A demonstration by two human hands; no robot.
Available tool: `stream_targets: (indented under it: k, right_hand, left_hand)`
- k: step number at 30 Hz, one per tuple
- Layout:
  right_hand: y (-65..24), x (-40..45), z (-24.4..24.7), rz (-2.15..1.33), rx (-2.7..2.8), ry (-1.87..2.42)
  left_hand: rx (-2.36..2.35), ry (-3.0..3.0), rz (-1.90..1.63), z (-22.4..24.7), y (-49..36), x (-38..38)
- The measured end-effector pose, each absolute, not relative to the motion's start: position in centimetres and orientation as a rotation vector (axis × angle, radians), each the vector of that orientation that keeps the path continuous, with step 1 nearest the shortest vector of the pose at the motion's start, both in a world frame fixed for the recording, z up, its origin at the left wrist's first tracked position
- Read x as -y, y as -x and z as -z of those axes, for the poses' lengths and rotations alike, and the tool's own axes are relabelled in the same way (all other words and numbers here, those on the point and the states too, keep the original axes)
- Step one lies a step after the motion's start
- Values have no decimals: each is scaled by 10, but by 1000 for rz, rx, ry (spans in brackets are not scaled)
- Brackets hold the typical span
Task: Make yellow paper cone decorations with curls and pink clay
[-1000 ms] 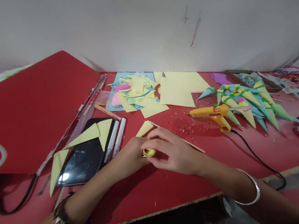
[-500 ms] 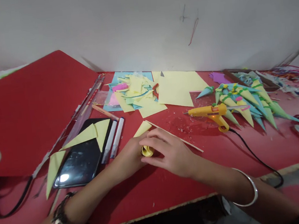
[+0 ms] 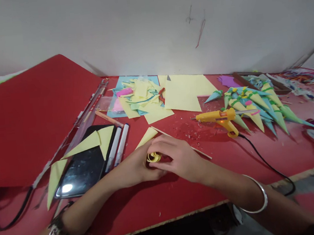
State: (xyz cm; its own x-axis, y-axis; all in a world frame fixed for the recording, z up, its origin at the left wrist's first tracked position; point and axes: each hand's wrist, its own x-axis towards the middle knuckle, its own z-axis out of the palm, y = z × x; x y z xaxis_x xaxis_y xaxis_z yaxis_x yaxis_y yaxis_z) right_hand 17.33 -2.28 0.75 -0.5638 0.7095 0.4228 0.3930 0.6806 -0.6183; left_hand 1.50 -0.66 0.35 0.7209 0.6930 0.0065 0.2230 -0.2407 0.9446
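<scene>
Between my two hands is a rolled piece of yellow paper (image 3: 153, 157), its coiled end facing me. My left hand (image 3: 136, 166) wraps it from the left, and the fingers of my right hand (image 3: 176, 158) curl around it from the right. Most of the roll is hidden by the fingers. Just beyond my hands lie a yellow paper cone (image 3: 147, 136) and a thin wooden stick (image 3: 202, 153), partly covered by my right hand. Two white markers (image 3: 122, 143) rest left of my hands.
A black tablet (image 3: 80, 174) carries folded yellow paper (image 3: 85, 143). A yellow glue gun (image 3: 215, 116) with a lit light and cord lies right, by a pile of paper cones (image 3: 259, 103). Paper scraps (image 3: 141, 91) and yellow sheets (image 3: 184, 94) sit near the wall.
The coil of the yellow paper roll looks slightly looser and more open at its end. Both hands stay around it in nearly the same place; the view has shifted slightly.
</scene>
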Motion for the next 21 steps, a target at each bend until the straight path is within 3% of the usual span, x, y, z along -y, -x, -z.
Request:
stream_targets:
  k: [21]
  right_hand:
    - [-177, 20, -13, -886, 1991, 718]
  left_hand:
    - [-770, -1862, -545, -12, -11, 3]
